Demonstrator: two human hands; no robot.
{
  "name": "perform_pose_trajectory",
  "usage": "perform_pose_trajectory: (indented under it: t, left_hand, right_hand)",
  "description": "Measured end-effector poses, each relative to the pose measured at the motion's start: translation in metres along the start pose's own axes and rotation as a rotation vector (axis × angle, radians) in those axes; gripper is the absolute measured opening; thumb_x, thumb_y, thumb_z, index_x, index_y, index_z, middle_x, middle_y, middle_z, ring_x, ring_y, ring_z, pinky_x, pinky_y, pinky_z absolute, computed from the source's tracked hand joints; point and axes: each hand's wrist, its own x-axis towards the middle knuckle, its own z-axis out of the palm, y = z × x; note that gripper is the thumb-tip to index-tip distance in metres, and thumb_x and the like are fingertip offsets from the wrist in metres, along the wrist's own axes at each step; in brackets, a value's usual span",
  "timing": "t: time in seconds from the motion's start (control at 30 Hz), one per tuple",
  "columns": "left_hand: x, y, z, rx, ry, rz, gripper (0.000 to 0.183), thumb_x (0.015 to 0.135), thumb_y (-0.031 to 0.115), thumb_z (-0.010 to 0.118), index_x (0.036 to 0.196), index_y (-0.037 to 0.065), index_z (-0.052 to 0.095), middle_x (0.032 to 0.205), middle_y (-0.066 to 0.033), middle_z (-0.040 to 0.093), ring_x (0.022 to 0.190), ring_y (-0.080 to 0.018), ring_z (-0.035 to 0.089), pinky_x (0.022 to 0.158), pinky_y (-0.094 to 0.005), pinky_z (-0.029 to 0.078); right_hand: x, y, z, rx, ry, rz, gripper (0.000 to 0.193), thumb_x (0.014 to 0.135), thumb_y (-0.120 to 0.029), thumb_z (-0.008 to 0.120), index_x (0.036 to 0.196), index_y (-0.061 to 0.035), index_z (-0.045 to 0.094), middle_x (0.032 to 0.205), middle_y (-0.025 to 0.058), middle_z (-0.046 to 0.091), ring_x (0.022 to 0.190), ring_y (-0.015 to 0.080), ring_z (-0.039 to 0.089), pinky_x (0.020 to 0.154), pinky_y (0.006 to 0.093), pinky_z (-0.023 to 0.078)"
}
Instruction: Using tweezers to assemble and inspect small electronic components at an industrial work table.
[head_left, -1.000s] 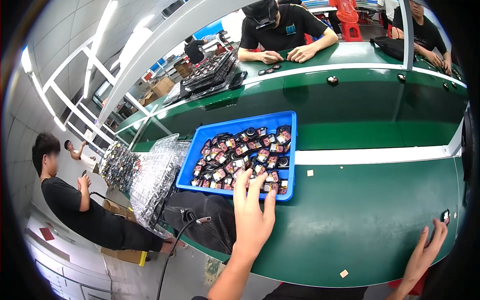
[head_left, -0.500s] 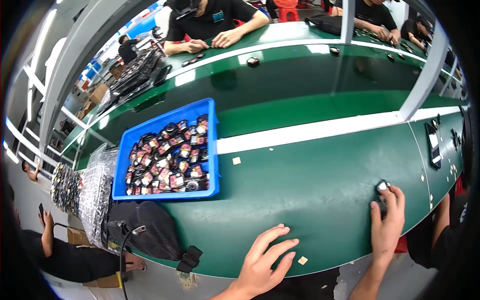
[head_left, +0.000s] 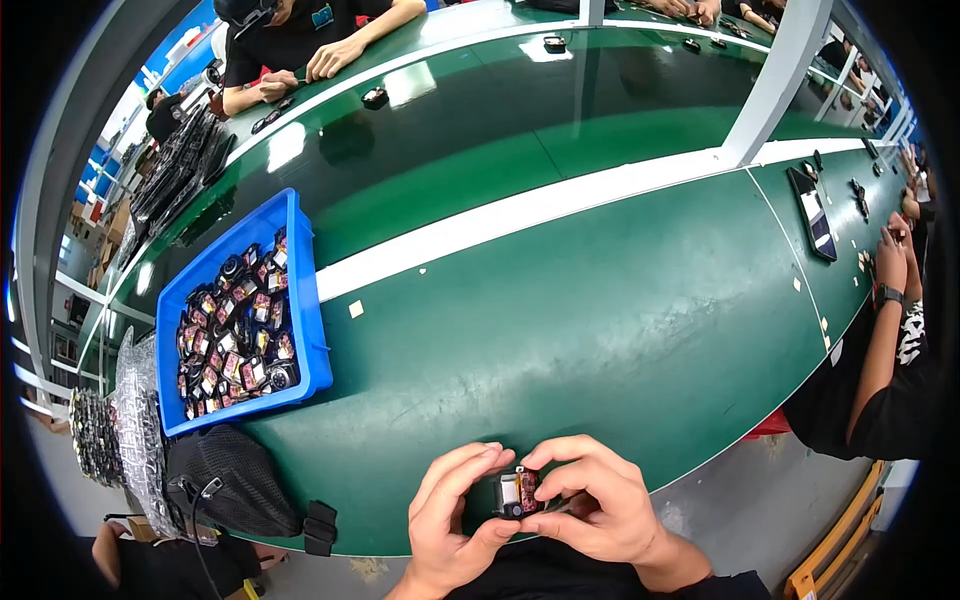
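Observation:
A small black electronic device (head_left: pixel 515 492) with its inner parts showing, a pale block beside a reddish section, sits between my two hands at the near edge of the green table. My right hand (head_left: pixel 605 500) grips its right side with thumb and fingertips. On the other side my left hand (head_left: pixel 448 515) curls around it, with the thumb at its lower edge and the fingers at its upper left. The device's underside is hidden. Many similar devices lie heaped in a blue bin (head_left: pixel 318 350) to the left.
Beside the bin are a black mesh pouch (head_left: pixel 235 480) and bubble-wrapped stacks (head_left: pixel 138 430). A white rail (head_left: pixel 500 208) separates my green tabletop (head_left: pixel 560 330) from a shiny belt. A phone (head_left: pixel 812 215) lies at the right. Co-workers sit across and to the right.
My right hand has brought a device from the table's right side to the near edge. My left hand, open before, has closed in around it. The view has turned right.

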Motion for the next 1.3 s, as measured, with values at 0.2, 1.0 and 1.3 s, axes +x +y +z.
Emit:
perform_pose_trajectory:
  t: [0.2,1.0,1.3]
  left_hand:
    - [-0.004,-0.007,-0.002,-0.130,-0.019,0.001,0.058,0.086,0.023,0.083,0.127,-0.009,0.058,0.131,-0.0238,0.054,0.117,-0.0360,0.065,0.099,-0.0443,0.055]
    - [-0.004,-0.008,-0.012,-0.388,0.060,-0.120,0.057,0.083,0.017,0.086,0.124,-0.008,0.056,0.131,-0.0221,0.051,0.113,-0.0336,0.067,0.096,-0.0418,0.057]
    - [-0.001,0.002,-0.004,-0.327,0.187,-0.227,0.065,0.079,0.042,0.087,0.113,-0.007,0.060,0.123,-0.0204,0.054,0.097,-0.0313,0.072,0.089,-0.0431,0.060]
  right_hand:
    - [-0.001,0.007,0.002,0.004,-0.043,-0.023,0.036,0.076,-0.007,0.090,0.097,-0.0021,0.062,0.116,0.0152,0.063,0.059,0.0023,0.048,0.046,0.0199,0.038]
    - [-0.002,0.009,0.018,-0.546,0.090,-0.241,0.036,0.075,-0.002,0.081,0.110,-0.0020,0.074,0.086,0.0060,0.064,0.070,0.0176,0.065,0.057,0.0281,0.056]
    - [0.000,0.007,0.012,-0.449,0.034,-0.205,0.030,0.076,0.003,0.078,0.106,0.0002,0.073,0.086,0.0074,0.067,0.065,0.0193,0.066,0.055,0.0297,0.056]
